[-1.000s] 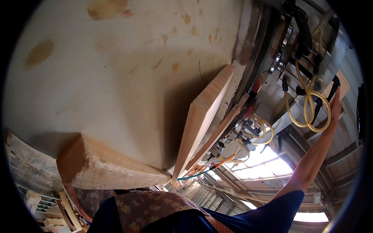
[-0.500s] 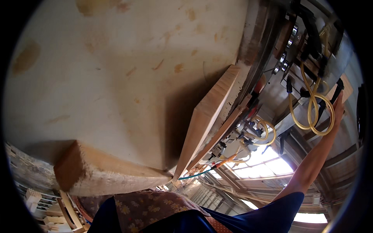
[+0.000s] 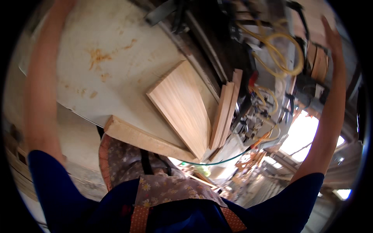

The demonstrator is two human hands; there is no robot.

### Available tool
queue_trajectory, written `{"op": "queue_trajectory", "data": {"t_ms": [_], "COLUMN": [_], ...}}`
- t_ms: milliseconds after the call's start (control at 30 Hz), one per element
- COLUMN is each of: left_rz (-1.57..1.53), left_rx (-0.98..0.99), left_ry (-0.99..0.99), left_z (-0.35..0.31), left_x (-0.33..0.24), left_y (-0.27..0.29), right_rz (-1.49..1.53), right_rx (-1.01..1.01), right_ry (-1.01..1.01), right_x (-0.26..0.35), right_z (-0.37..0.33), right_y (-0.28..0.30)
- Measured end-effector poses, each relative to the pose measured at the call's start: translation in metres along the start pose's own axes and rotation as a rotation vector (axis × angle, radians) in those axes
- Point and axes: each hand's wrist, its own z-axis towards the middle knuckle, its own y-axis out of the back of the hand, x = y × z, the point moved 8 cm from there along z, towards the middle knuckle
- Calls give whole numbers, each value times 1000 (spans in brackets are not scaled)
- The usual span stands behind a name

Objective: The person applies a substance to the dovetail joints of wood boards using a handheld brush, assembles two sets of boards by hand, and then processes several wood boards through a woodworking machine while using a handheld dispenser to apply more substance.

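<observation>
Reaching up along the picture's right side, my right hand (image 3: 331,35) has its fingers stretched out. It is beside the edge of a pale wooden panel (image 3: 314,13); whether it touches the panel I cannot tell. My left arm rises along the left side to the top edge, where the hand is cut off. Between my arms, a smooth wooden board (image 3: 182,106) lies at a slant on a pale, brown-stained tabletop (image 3: 120,54). A rough-edged wooden piece (image 3: 145,139) lies along the near edge, meeting the board's near corner. Neither hand touches these two pieces.
Narrow wooden strips (image 3: 225,112) lie right of the board, along the dark metal rail (image 3: 206,46). Looped yellow hoses (image 3: 285,50) and black-handled machine parts stand beyond. A teal hose (image 3: 225,161) curves past the near corner. My flowered apron (image 3: 175,190) is close to the near edge.
The view has swung, so the board and tabletop appear shifted and turned. My left arm has come into view. My right hand appears higher, beside the pale panel.
</observation>
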Motion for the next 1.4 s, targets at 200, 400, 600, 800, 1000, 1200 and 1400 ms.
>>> {"op": "queue_trajectory", "data": {"t_ms": [200, 400, 600, 800, 1000, 1200, 1400], "left_rz": [82, -13, -266, -268, -96, -136, -47], "left_rx": [-154, -182, -231, -385, -270, 89, 710], "left_ry": [98, 151, 284, 386, 146, 92, 233], "left_z": [3, -7, -20, -116, -143, -162, -218], "left_x": [20, 35, 31, -11, -117, -170, -180], "left_y": [3, 6, 12, 35, 12, -94, -214], "right_rz": [447, 1020, 821, 829, 1208, 2103, 2873], "right_rx": [-345, 422, 591, 491, 162, -250, -633], "right_ry": [14, -85, -253, -289, -227, -253, -121], "right_x": [156, 389, 445, 440, 407, 334, 296], "right_z": [-140, -331, -387, -372, -345, -341, -359], "right_y": [106, -7, -78, -78, -8, 53, 61]}}
